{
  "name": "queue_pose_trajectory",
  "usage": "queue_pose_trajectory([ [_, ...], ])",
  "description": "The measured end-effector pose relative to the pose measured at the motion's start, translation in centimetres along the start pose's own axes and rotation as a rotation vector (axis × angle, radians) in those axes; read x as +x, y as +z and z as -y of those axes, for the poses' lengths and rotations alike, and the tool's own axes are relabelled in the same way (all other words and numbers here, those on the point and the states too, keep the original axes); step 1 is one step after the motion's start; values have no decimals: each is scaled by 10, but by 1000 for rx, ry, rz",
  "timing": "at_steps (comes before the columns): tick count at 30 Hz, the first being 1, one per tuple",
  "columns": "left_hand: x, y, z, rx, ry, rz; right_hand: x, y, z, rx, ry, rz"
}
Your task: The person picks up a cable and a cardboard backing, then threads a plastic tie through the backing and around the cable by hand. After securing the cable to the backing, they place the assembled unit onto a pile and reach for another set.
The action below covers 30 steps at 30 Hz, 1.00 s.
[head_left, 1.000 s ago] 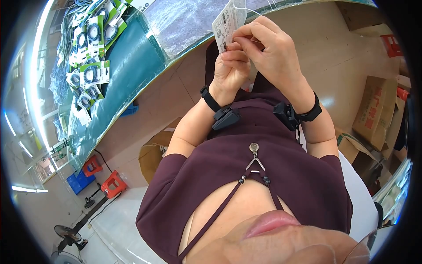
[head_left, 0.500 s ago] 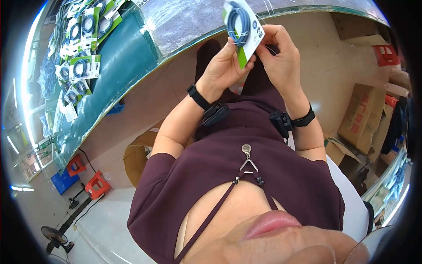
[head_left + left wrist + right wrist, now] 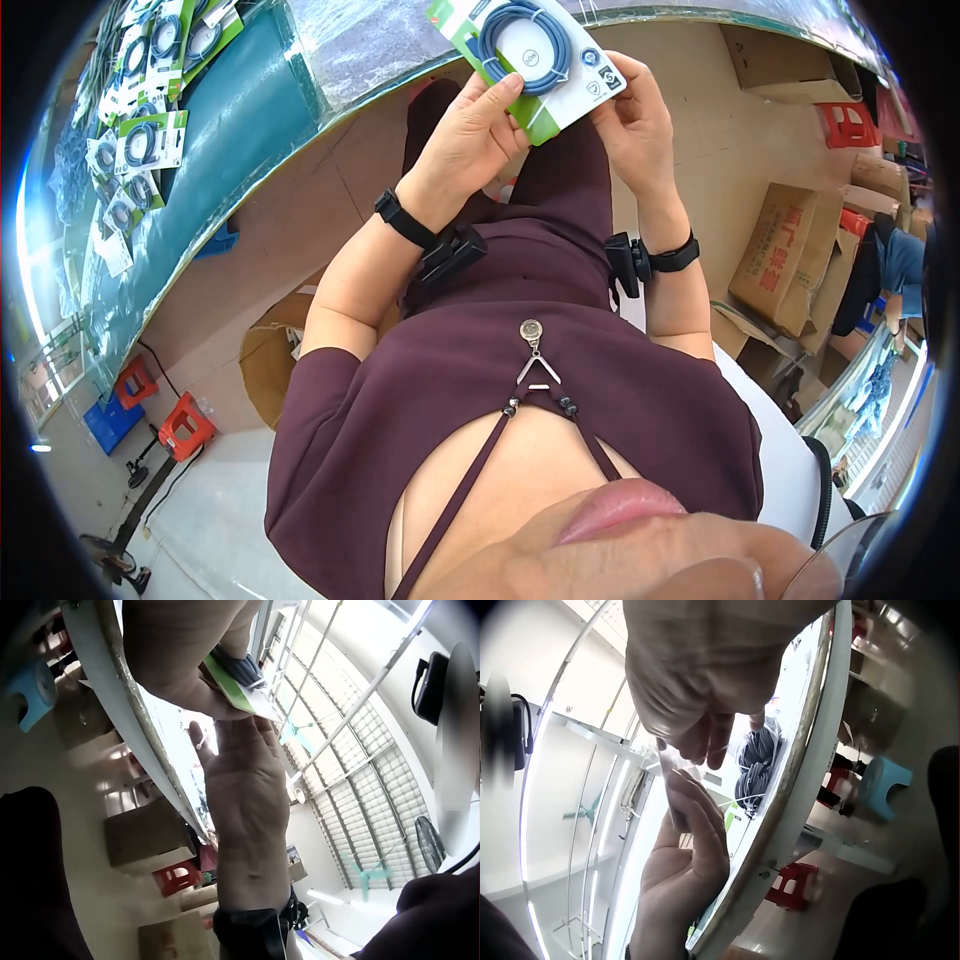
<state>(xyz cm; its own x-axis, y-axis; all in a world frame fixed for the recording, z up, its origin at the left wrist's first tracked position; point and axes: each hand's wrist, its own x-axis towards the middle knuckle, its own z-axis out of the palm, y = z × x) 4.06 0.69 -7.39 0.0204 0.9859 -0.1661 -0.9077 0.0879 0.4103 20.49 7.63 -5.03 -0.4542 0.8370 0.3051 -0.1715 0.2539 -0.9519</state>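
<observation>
A coil of blue-grey cable (image 3: 488,60) is fixed to a white and green printed card (image 3: 560,108), its front facing up in the head view. My left hand (image 3: 468,135) grips the card's lower left edge, thumb on the front by the coil and fingers behind. At the right edge my right hand (image 3: 640,130) holds the corner, its fingers curled partly behind the card. In the right wrist view the card (image 3: 676,806) is seen edge-on, between my left hand (image 3: 682,862) and the bent fingers of my right hand (image 3: 705,682). A thin strand shows beside those fingers.
More carded cables (image 3: 140,145) lie piled on the teal table mat (image 3: 235,130) at left. Dark cable coils (image 3: 754,780) lie on the table beyond my hands. Cardboard boxes (image 3: 785,240) and a red stool (image 3: 850,125) stand on the floor at right.
The card has turned from showing its printed back to showing the coil on its front. My left thumb now rests on the front, and my right hand has come down to the right edge.
</observation>
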Motion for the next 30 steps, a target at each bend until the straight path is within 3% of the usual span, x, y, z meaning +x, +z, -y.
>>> queue_pose_trajectory([
  [4,1,4,3,133,186,-41,0,-6,-1,-184,-137,-143],
  [7,0,12,5,275,321,-77,-4,-28,5,-1094,-815,-128],
  [12,-4,22,16,375,429,-90,0,-10,9,-1077,-837,101],
  [17,-7,13,19,420,481,-59,7,-7,-5,-843,-789,95],
  [20,-7,-4,4,1226,789,65,6,-10,-13,-601,-699,101],
  [21,-3,-6,0,1227,791,69,-2,-10,-8,-445,-496,98],
  [22,3,-7,-5,1309,966,186,-10,-11,-3,-288,-295,93],
  [24,10,-6,-11,1419,1229,371,-13,-11,0,-133,-95,86],
  [25,11,-5,-13,1449,1318,434,-13,-10,0,-129,-96,82],
  [30,8,-5,-14,1397,1197,410,-11,-11,-16,-122,-108,82],
])
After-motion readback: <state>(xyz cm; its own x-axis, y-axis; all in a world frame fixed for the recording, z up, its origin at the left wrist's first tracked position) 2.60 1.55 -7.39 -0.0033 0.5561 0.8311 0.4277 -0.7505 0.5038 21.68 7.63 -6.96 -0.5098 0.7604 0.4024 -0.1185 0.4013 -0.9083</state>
